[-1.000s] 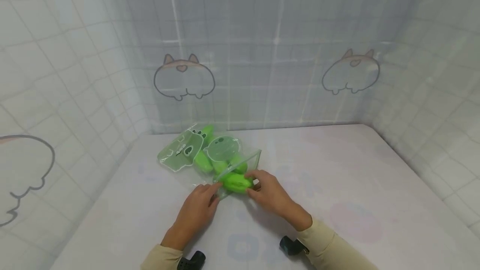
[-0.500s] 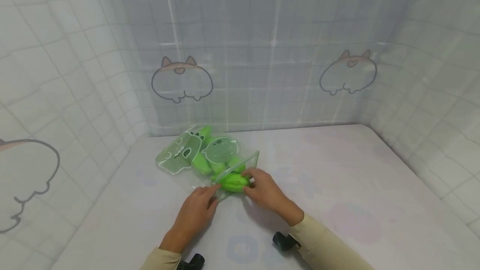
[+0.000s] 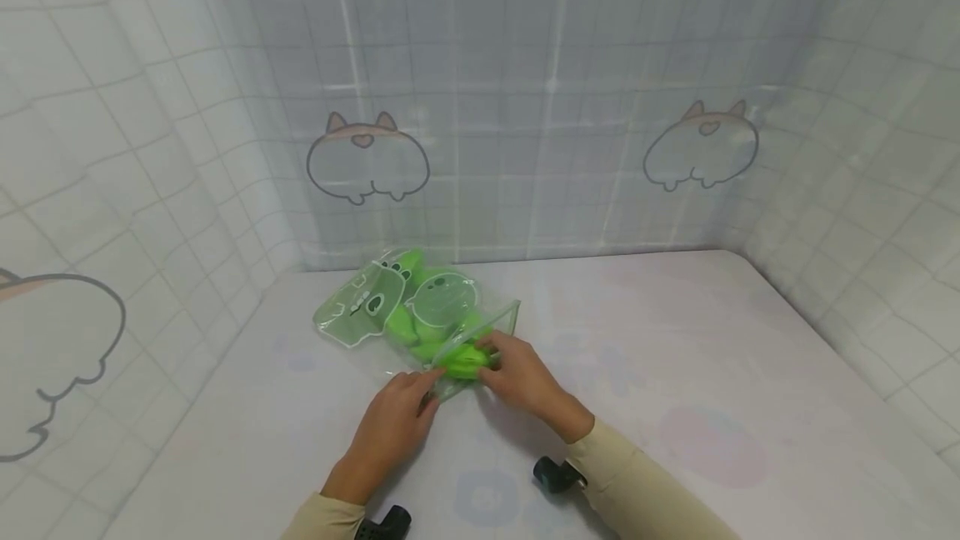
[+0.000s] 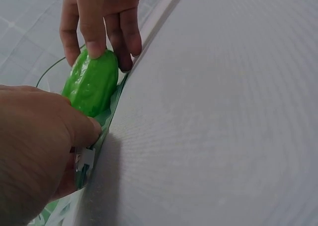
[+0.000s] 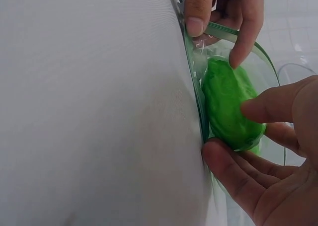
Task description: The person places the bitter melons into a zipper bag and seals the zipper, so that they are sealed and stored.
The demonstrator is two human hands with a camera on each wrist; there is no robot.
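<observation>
A clear zip bag [image 3: 360, 311] with a printed cartoon animal lies on the table in the head view, several bright green pieces showing through it. My left hand [image 3: 392, 423] pinches the edge of the bag's mouth; the green zip strip [image 5: 224, 31] shows beside its fingers in the right wrist view. With thumb and fingers, my right hand [image 3: 522, 373] holds a ribbed, bright green oval piece [image 3: 461, 362] in the mouth of the bag. That piece [image 4: 93, 82] looks shiny and bumpy in the left wrist view; its exact kind is unclear.
The pale table [image 3: 637, 340] has faint printed shapes. A tiled-pattern back wall [image 3: 525, 182] rises behind the bag, and side walls [image 3: 150, 190] flank the table. A black wrist device [image 3: 555, 475] sits on the right sleeve, another [image 3: 386, 522] on the left.
My right hand has moved left with the green oval piece, which sits deeper in the bag's mouth. My left hand stays at the bag's edge.
</observation>
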